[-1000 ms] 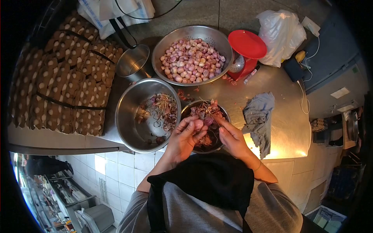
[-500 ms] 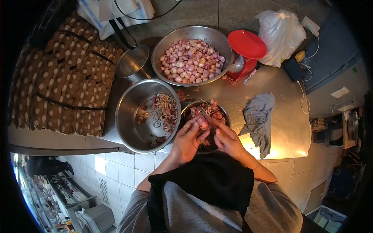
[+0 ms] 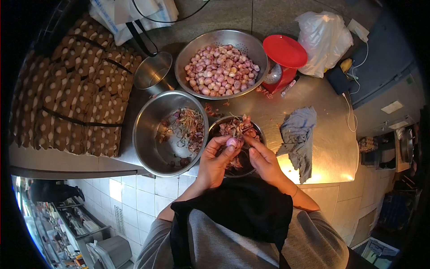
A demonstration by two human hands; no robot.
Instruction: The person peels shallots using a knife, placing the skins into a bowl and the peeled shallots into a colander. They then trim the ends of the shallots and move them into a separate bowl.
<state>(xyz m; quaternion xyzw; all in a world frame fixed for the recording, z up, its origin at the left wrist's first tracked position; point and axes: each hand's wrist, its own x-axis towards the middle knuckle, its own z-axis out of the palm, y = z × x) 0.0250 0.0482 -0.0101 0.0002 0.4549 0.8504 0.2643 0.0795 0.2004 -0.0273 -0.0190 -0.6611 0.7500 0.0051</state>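
Observation:
A pinkish-purple shallot (image 3: 232, 142) is held between the thumb and fingers of my left hand (image 3: 215, 159). Close on its right, my right hand (image 3: 265, 160) is closed around a small knife, its fingertips near the shallot; the blade is mostly hidden now. Both hands are over a dark-looking metal bowl (image 3: 263, 134) holding reddish-brown papery shallot skins (image 3: 244, 127). To the left, a larger steel bowl (image 3: 142, 152) contains dry skins, stringy trimmings and a few dark bulbs. Beyond the hands, a wide perforated steel colander (image 3: 256, 49) is heaped with peeled shallots (image 3: 221, 71).
Stacked egg trays (image 3: 76, 98) stand at the left beside a steel pot (image 3: 154, 74). A red scale (image 3: 285, 51) and white plastic bag (image 3: 324, 42) are at the back right. A grey cloth (image 3: 299, 139) lies on the steel table (image 3: 333, 148) near its front edge.
The shallot has turned in my left hand, showing a smoother purple side. My right hand has shifted slightly, and the knife blade seen earlier beside the shallot is mostly out of sight.

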